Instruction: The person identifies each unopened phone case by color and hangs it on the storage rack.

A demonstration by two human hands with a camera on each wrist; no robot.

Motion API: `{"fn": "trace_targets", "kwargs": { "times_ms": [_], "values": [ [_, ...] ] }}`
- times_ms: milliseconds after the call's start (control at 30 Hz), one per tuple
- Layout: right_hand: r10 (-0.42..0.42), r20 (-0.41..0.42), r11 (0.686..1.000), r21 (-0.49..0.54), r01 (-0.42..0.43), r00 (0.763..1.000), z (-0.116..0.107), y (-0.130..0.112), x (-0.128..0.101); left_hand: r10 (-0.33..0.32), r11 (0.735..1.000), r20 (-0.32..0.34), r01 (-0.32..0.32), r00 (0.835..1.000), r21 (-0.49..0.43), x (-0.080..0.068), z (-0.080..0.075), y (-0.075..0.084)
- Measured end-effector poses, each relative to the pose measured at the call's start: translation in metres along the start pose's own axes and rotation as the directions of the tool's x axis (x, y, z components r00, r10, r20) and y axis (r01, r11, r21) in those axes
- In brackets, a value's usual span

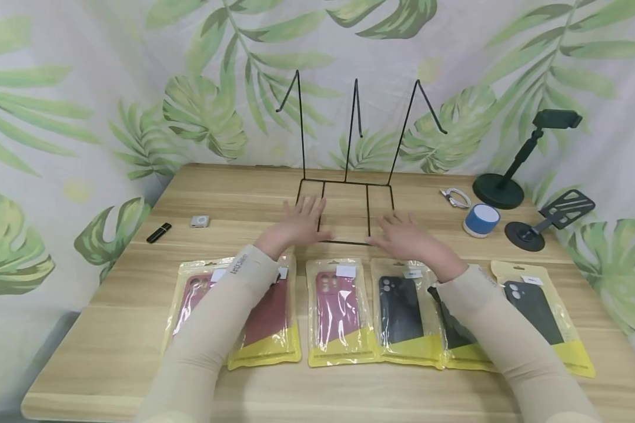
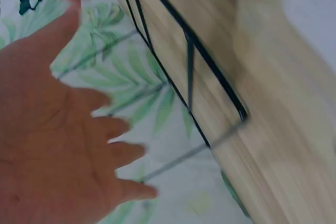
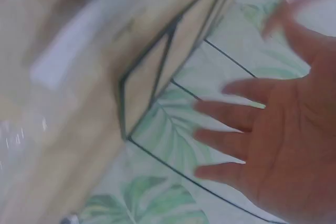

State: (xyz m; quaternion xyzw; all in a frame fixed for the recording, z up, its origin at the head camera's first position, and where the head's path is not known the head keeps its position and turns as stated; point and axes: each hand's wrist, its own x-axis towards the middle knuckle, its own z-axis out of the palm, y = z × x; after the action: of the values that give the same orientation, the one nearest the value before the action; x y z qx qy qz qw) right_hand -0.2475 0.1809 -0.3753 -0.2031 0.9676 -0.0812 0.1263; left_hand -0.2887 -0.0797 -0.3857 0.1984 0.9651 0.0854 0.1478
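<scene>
Both hands hover with fingers spread at the front of a black wire display rack (image 1: 368, 211), which has three tall prongs ending in bent arms. My left hand (image 1: 300, 222) is near the left side of its base; my right hand (image 1: 406, 236) is near the right side. Neither holds anything, and contact with the wire cannot be told. In the left wrist view the palm of the left hand (image 2: 68, 135) faces the camera, fingers extended. The right wrist view shows the right hand (image 3: 294, 135) likewise. Below the hands lies a bagged pink phone case (image 1: 338, 308) beside a bagged black phone case (image 1: 400, 309).
More bagged phone cases, including a dark red one (image 1: 267, 314) and a black one (image 1: 534, 311), lie partly under the sleeves. A USB stick (image 1: 159, 232) and small silver player (image 1: 200, 221) lie left. Rightward are a white cable (image 1: 457, 198), blue speaker (image 1: 481, 220) and two stands (image 1: 499, 191).
</scene>
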Motion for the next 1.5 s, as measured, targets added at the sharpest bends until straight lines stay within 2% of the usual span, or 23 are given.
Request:
{"fn": "trace_targets", "kwargs": {
  "times_ms": [67,200,333,467,733,867,1033,1200,1333,1433,1500],
  "values": [
    [-0.005,0.025,1.000,-0.011,0.005,1.000,-0.004,0.005,-0.006,-0.025,1.000,0.049,0.024,0.998,0.004,-0.004,-0.002,-0.012],
    [0.001,0.115,1.000,-0.014,0.001,0.993,-0.008,0.025,-0.016,-0.097,0.994,0.121,0.103,0.988,-0.047,-0.012,-0.005,-0.033],
    [0.015,0.215,1.000,0.021,-0.020,0.976,-0.005,0.049,-0.023,-0.123,0.988,0.169,0.137,0.978,-0.072,-0.014,-0.005,-0.045],
    [0.022,0.244,0.997,0.061,-0.038,0.970,-0.001,0.061,-0.026,-0.125,0.991,0.179,0.133,0.976,-0.030,-0.011,-0.005,-0.050],
    [-0.058,0.218,0.997,0.061,0.046,0.974,0.007,0.069,-0.025,-0.099,0.995,0.144,0.096,0.985,0.030,-0.009,0.001,-0.052],
    [-0.059,0.171,0.996,0.072,0.048,0.984,0.004,0.073,-0.026,-0.085,0.996,0.120,0.081,0.989,0.040,-0.010,0.003,-0.053],
    [-0.044,0.094,0.989,0.142,0.030,0.995,-0.007,0.079,-0.033,-0.091,0.995,0.113,0.086,0.989,0.050,-0.010,0.003,-0.054],
    [-0.031,-0.051,0.982,0.185,0.040,0.998,-0.023,0.080,-0.047,-0.095,0.994,0.114,0.088,0.989,0.057,-0.011,0.002,-0.053],
    [-0.035,-0.206,0.968,0.237,0.084,0.978,-0.039,0.075,-0.063,-0.097,0.994,0.115,0.092,0.989,0.055,-0.013,-0.001,-0.050],
    [-0.049,-0.310,0.957,0.259,0.134,0.950,-0.050,0.070,-0.075,-0.096,0.994,0.108,0.091,0.989,0.052,-0.014,-0.002,-0.049],
    [-0.067,-0.382,0.946,0.271,0.180,0.922,-0.056,0.067,-0.082,-0.097,0.995,0.104,0.092,0.990,0.049,-0.013,-0.001,-0.050]
  ]
}}
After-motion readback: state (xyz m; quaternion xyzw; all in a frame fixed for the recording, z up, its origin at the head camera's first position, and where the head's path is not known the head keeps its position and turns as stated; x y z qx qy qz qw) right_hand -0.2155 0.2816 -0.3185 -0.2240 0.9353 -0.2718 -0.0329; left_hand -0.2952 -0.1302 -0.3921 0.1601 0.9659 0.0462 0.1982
